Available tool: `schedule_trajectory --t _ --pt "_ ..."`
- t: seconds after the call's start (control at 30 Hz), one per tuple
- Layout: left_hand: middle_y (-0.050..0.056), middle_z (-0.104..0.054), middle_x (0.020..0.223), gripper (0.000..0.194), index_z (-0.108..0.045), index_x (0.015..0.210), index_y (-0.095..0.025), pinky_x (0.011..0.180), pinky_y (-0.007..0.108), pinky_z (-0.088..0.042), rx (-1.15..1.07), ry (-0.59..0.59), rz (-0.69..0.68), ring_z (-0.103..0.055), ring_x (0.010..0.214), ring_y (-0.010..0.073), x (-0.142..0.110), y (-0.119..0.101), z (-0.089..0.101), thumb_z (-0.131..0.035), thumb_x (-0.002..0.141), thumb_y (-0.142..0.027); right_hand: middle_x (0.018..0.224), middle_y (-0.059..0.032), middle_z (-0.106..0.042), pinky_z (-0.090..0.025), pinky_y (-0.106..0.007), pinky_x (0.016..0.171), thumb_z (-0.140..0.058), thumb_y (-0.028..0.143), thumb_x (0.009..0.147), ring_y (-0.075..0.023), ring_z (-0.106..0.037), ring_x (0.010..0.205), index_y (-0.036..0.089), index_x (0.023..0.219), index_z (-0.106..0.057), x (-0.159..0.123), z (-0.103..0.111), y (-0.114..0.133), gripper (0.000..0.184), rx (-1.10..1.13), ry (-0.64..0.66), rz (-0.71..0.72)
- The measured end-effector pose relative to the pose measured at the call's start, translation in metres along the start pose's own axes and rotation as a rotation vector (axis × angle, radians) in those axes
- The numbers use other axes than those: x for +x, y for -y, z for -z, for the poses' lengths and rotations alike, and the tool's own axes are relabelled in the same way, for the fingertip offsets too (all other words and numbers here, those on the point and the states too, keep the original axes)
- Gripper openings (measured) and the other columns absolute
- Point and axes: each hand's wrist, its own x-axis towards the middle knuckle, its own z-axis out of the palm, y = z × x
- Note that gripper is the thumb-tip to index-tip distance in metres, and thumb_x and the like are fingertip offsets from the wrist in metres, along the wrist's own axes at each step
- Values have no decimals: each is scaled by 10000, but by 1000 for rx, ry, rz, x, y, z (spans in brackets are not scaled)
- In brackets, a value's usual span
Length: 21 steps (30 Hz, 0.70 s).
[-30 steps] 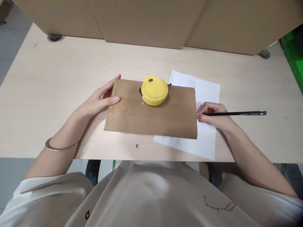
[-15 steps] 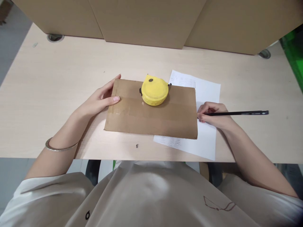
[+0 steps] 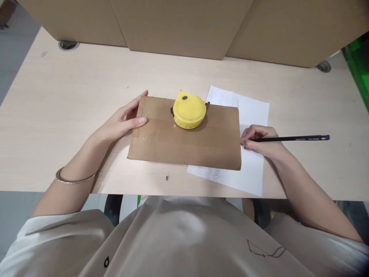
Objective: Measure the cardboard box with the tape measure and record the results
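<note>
A flat brown cardboard box (image 3: 184,148) lies across the middle of the desk, over part of a white sheet of paper (image 3: 253,115). On its top, near the far edge, rests a yellow tape measure (image 3: 189,111). My left hand (image 3: 127,119) grips the box's left end, thumb on top and the other fingers along the far side, partly hidden. At the right end, my right hand (image 3: 261,138) pinches a slim black pen (image 3: 300,138) and rests on the paper. The pen's tip is hidden by the fingers, close to the box's edge.
Large cardboard panels (image 3: 178,27) stand along the back of the light wooden desk (image 3: 72,84). Round cable holes sit at the back left (image 3: 68,45) and back right (image 3: 323,66). Handwriting shows on the paper's uncovered parts. A small dark mark (image 3: 167,178) is near the front edge.
Nearly nothing differs. The whole view has shifted very slightly, while both hands, the box and the tape measure keep their places relative to each other.
</note>
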Motion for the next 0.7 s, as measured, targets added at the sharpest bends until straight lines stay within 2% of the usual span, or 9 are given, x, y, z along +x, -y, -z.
schedule_trajectory --t 0.1,0.27,0.43,0.7 --pt "-47 -421 2053 1281 -598 1891 -445 1615 735 -265 -5 12 2 -231 1958 574 1 1 0 -1006 787 -948 578 -27 -623 -422 -338 519 -1161 805 667 -173 -549 564 269 596 -656 0 0 1 740 -9 17 6" --pt "-34 -428 2052 1302 -603 1892 -425 1618 669 -303 -12 13 -2 -232 1957 564 2 3 0 -1008 775 -959 553 -19 -605 -412 -344 509 -1157 768 689 -187 -552 561 282 585 -620 0 1 0 732 -12 8 21" --pt "-30 -450 2042 1293 -602 1892 -425 1606 682 -304 -5 10 -22 -257 1946 577 2 3 -1 -991 789 -975 546 -29 -605 -393 -324 509 -1169 739 673 -179 -546 567 274 572 -642 0 1 0 710 -10 -1 12" --pt "4 -450 2048 1273 -610 1886 -413 1600 663 -337 3 14 -28 -229 1951 574 2 2 -1 -986 802 -964 628 -42 -683 -459 -318 532 -1185 699 642 -162 -580 578 255 611 -717 -1 1 2 646 21 40 -18"
